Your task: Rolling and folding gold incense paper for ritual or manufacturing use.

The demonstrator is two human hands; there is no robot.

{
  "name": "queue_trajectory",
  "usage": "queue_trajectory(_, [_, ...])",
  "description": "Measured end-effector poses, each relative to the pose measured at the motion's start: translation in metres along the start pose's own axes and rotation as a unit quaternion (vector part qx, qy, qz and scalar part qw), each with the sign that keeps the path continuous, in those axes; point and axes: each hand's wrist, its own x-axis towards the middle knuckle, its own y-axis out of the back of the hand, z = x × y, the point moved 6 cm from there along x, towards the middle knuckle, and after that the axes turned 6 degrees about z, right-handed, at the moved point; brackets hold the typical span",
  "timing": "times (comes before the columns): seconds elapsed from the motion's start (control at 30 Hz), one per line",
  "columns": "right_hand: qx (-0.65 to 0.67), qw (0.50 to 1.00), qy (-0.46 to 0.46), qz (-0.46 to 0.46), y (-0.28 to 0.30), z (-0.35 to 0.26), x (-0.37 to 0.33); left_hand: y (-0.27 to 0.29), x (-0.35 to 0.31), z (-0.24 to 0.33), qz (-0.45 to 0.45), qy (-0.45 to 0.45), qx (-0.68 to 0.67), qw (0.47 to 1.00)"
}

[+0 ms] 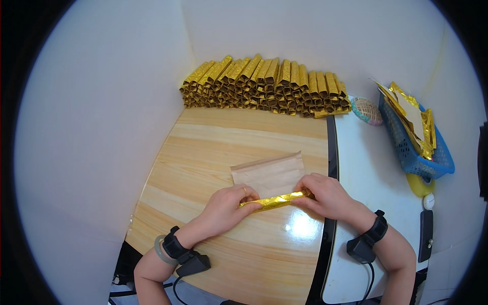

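A sheet of gold foil paper lies on the wood-grain table in front of me, its plain brown side [269, 175] facing up. Its near edge is turned over into a narrow shiny gold roll [277, 201]. My left hand [230, 204] pinches the left end of this roll between thumb and fingers. At the right end, my right hand [328, 195] grips it in the same way. The far edge of the sheet has a crease and stands slightly raised. My fingertips behind the roll are partly hidden.
Many gold paper tubes [264, 84] are stacked along the back wall. On the white table to the right stand a small woven basket [367, 111] and a blue plastic basket [406, 152] holding gold paper. A yellow object [420, 186] and a black bar [426, 236] lie nearer.
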Motion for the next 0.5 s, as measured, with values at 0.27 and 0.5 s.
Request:
queue_trajectory(0.27, [0.032,0.999,-0.036,0.009,-0.0036,0.0040,0.0001,0.0008,-0.0001,0.0013,0.032,-0.012,0.004,0.999])
queue_trajectory(0.5, [0.014,0.998,-0.045,0.044,0.0015,0.0061,0.0035,0.0037,0.0008,0.0073,0.015,-0.002,0.084,0.996])
